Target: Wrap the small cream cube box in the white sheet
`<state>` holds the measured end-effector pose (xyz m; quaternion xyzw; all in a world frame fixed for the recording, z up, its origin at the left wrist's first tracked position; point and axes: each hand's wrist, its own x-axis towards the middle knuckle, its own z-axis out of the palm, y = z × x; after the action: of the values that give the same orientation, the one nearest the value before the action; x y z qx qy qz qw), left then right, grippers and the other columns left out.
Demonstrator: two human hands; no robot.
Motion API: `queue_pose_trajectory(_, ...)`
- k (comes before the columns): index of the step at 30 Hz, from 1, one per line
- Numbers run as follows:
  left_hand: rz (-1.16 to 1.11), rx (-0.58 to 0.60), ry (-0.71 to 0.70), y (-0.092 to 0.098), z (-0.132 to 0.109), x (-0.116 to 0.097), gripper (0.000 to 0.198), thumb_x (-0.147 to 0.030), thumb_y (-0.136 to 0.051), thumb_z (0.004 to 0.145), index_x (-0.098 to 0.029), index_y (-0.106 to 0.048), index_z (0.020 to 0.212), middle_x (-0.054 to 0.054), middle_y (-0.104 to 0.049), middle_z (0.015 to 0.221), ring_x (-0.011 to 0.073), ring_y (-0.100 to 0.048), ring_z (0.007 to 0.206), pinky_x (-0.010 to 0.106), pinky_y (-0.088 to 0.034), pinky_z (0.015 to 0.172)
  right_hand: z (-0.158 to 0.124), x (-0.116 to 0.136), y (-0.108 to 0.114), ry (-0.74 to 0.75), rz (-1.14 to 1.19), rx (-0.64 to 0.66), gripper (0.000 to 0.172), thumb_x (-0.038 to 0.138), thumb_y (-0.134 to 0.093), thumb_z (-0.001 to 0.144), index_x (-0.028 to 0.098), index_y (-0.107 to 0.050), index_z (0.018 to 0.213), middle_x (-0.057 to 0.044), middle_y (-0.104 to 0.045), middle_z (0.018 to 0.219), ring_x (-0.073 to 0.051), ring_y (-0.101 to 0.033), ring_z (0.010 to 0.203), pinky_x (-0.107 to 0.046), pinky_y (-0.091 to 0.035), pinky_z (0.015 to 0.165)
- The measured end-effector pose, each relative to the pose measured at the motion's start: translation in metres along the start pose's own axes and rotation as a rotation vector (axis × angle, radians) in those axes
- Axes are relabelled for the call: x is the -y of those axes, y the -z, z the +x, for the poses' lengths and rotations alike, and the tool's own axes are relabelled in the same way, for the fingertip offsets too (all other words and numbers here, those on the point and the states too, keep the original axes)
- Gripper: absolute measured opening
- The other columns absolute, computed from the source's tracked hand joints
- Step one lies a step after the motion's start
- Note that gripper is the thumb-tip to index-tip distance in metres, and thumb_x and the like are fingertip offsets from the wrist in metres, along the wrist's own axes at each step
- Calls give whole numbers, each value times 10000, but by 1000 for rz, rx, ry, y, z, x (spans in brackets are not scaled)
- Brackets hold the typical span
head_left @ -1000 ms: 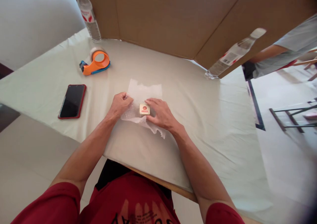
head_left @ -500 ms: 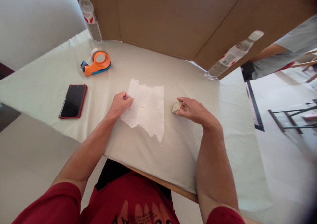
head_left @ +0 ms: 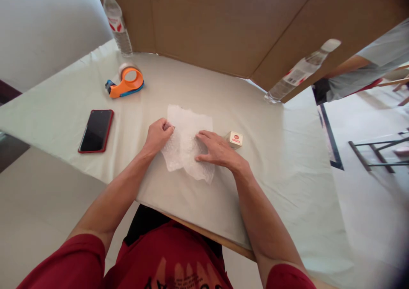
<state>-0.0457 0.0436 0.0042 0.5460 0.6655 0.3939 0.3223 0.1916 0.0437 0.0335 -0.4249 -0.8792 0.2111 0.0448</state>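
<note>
while the left hand [head_left: 157,135] pinches the left edge of the bubble wrap sheet [head_left: 188,141] with fingers curled shut on it, the right hand [head_left: 216,150] lies open and flat on the sheet's right half, palm down, gripping nothing. sheet sits spread on the surface [head_left: 243,187], roughly mid-way, both hands on it. looks very light, soft, floppy, a bit slippery on the cloth, torn ragged along the near edge; likely best taken by an edge or corner, pinched, not from the middle. small box [head_left: 235,139] with a red label rests just right of the sheet, just beyond the right fingertips, apart from them as far as i can tell. phone [head_left: 96,130] lies well left of the sheet, tape dispenser [head_left: 127,82] left and beyond it. two water bottles, one [head_left: 116,20] far left of the sheet, the other [head_left: 298,72] far right, against the cardboard [head_left: 223,25].
</note>
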Motion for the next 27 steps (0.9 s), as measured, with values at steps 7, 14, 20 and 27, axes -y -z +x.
queue_pose_trajectory(7, 273, -271, -489, -3, -7, 0, 251, -195, -564, 826, -186, -621, 1070, 91, -681, 1063, 218, -635, 995, 354, -524, 876, -1, -3, 1, -37, -96, 36, 645, 379, -760, 795, 173, -548, 1368, -185, -482, 1534, -379, -449, 1425, -537, -417, 1132)
queue_pose_trajectory(14, 564, 220, -599, -11, -14, 2, 319, -307, -678, 820, -172, -697, 1108, 142, -674, 1280, 323, -601, 1230, 476, -470, 1055, 0, 3, 0, -71, -142, 27, 560, 375, -756, 798, 189, -588, 1299, -177, -522, 1487, -390, -504, 1366, -540, -467, 1060)
queue_pose_trajectory(20, 663, 249, -535, -9, -14, -1, 391, -386, -698, 832, -172, -703, 1160, 147, -648, 1344, 343, -571, 1270, 490, -448, 1060, -2, -5, 3, -46, -122, -13, 574, 375, -734, 824, 169, -586, 1338, -196, -517, 1510, -377, -496, 1395, -549, -438, 1110)
queue_pose_trajectory(27, 689, 250, -514, -8, -14, -2, 391, -400, -710, 823, -183, -706, 1148, 139, -649, 1337, 344, -560, 1263, 485, -438, 1051, -20, -41, 33, -245, -210, -226, 564, 283, -670, 817, 194, -585, 1367, -171, -579, 1456, -388, -557, 1314, -572, -465, 1044)
